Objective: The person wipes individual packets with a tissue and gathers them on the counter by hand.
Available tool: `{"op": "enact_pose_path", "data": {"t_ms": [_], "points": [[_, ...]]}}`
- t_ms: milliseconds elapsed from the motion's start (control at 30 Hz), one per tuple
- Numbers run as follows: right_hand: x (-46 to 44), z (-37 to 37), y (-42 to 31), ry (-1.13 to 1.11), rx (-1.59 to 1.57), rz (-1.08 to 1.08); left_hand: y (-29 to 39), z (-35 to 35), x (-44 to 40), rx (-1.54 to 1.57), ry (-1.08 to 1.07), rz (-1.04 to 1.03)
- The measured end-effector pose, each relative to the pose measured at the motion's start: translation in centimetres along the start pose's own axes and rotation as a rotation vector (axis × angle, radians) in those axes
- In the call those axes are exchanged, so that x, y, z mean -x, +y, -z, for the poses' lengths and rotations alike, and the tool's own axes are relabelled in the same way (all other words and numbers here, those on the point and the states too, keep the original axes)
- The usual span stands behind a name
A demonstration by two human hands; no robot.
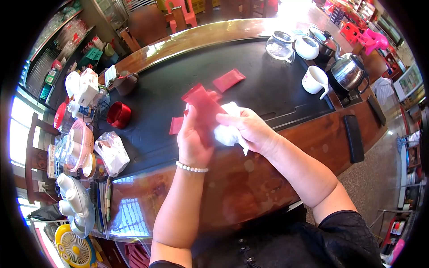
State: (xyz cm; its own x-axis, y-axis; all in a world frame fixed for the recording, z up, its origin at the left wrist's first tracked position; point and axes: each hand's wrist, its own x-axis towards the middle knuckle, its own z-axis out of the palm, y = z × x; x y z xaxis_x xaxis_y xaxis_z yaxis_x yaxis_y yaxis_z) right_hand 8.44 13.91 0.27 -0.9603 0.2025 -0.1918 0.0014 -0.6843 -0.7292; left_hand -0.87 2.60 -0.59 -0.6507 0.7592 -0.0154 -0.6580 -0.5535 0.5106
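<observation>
My left hand [195, 145], with a beaded bracelet at its wrist, grips a flat red packet [203, 107] that stands up from the fingers. My right hand [252, 127] is closed on a crumpled white cloth or tissue [229, 134], pressed close against the packet's right side. Motion blurs the packet and the left fingers somewhat. Another red packet [229, 79] lies on the black tea tray [170, 85] beyond my hands. Part of a further red packet [176, 125] shows just left of my left hand, the rest hidden behind it.
At the right stand a white mug [315, 80], a metal kettle [347, 71], a glass pot [280, 46] and a white teapot [307, 47]. A black case [353, 138] lies on the wooden rim. Leftward are a red bowl [119, 114], a plastic bag [111, 152] and a pink basket [82, 145].
</observation>
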Motion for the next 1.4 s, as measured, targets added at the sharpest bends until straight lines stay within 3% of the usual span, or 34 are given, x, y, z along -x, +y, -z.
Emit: {"op": "enact_pose_path", "data": {"t_ms": [133,233,367,467,567,600,667,733,800,867,1033,1133,1167,1267,1300,1400], "points": [[-0.1,0.8,-0.1,-0.129,0.105,-0.077,0.2,0.5,0.0,0.033,-0.046,0.058],[-0.1,0.0,-0.6,0.086,0.334,0.033,0.4,0.1,0.1,0.135,0.05,0.06],[-1.4,1.7,-0.8,0.326,0.269,0.366,0.6,0.5,-0.2,0.127,0.16,0.092],[-0.6,1.4,-1.0,0.215,0.427,0.5,0.5,0.6,-0.3,0.104,0.195,0.134],[-0.2,0.5,-0.2,-0.064,1.226,0.86,0.3,1.7,-0.4,0.164,0.018,0.112],[0.6,-0.7,0.4,-0.097,1.201,0.812,0.2,2.0,-0.5,0.184,-0.034,0.099],[0.6,-1.4,0.5,-0.248,1.517,0.969,0.5,2.6,-0.3,0.202,-0.076,0.206],[0.4,-1.3,0.3,-0.182,1.569,1.022,0.7,2.1,0.0,0.17,-0.034,0.237],[0.2,-1.0,-0.1,-0.088,1.602,1.058,-0.6,2.0,-0.2,0.13,-0.136,0.133],[-0.1,-0.4,-0.4,0.029,1.616,1.074,-1.3,1.2,0.6,0.019,0.03,0.181],[-0.6,0.6,-0.1,0.206,1.413,1.048,-1.6,-0.7,1.1,-0.042,-0.031,0.209],[-0.2,-0.1,-0.3,0.214,1.501,1.109,-1.4,-0.3,1.0,-0.025,-0.138,0.21],[-0.1,-0.3,-0.2,0.188,1.472,1.096,-1.4,0.1,0.9,0.02,0.019,0.249],[0.4,-0.8,0.1,0.061,1.418,1.024,-1.3,3.8,-0.3,0.175,-0.18,0.232],[0.5,-0.9,0.2,-0.012,1.421,0.979,-0.7,2.8,0.0,0.155,-0.053,0.241],[0.6,-1.0,0.9,-0.125,1.346,0.957,-0.5,3.0,-0.8,0.24,-0.071,0.152]]}}
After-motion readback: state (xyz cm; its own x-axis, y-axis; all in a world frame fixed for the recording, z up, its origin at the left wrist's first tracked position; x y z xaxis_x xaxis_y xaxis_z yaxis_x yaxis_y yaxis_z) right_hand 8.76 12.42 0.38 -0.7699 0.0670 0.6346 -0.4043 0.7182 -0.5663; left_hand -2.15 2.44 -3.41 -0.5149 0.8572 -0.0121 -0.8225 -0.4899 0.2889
